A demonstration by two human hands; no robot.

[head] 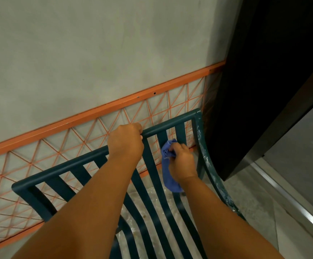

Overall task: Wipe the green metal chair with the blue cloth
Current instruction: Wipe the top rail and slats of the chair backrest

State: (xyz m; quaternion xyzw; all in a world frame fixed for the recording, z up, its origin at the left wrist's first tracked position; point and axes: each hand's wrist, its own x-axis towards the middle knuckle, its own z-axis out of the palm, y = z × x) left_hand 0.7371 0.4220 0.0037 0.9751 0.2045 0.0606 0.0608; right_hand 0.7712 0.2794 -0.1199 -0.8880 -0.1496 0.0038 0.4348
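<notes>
Two hands work the chair [80, 164] back: the cloth [167, 174] lies bunched against a slat near the back's right edge, just under the top rail, grasped in the right grip [181, 161]. Slats run long, rail down to seat, so I judge strokes should follow them. Left grip [125, 142], clenched round the top rail, steadies nearby.

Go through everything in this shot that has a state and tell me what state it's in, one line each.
Green chair: upright, white smears on its right side rail.
Blue cloth: bunched, pressed against a back slat.
Left hand: grips the chair's top rail.
Right hand: holds the cloth.
Orange mesh panel: leaning against the wall.
</notes>
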